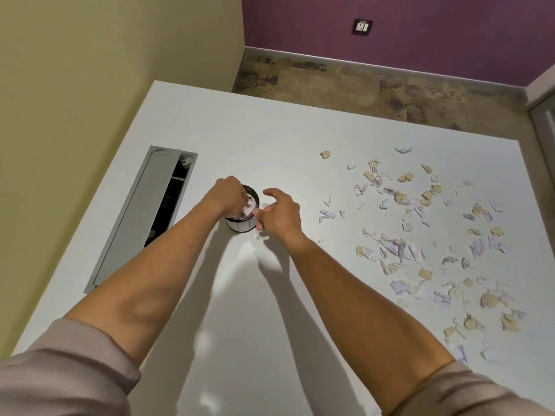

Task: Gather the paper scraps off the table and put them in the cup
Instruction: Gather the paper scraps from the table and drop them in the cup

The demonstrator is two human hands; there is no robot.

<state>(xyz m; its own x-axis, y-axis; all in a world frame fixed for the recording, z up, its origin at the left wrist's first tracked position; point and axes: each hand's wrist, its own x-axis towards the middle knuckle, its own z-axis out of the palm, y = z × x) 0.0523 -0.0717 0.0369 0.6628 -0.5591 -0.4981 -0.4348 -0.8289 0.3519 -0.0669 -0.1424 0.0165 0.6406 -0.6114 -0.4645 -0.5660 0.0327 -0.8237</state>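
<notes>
Stuffing scraps (pixel 247 209) into the cup (pixel 242 225) mid-bench (pixel 270 139), the left hand (pixel 225 196) pinches paper at its rim while the right hand (pixel 277 213), fingers loosely spread, steadies it; overfilling may spill pieces or tip it, with most scraps still scattered right.

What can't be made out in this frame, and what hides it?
- Head view: how full the cup is; the left hand covers its mouth.
- Whether the right hand pinches a scrap; its fingertips are blurred.
- Markings on the paper scraps: too small.
- Inside of the table's cable slot: dark, half covered by its flap.
</notes>
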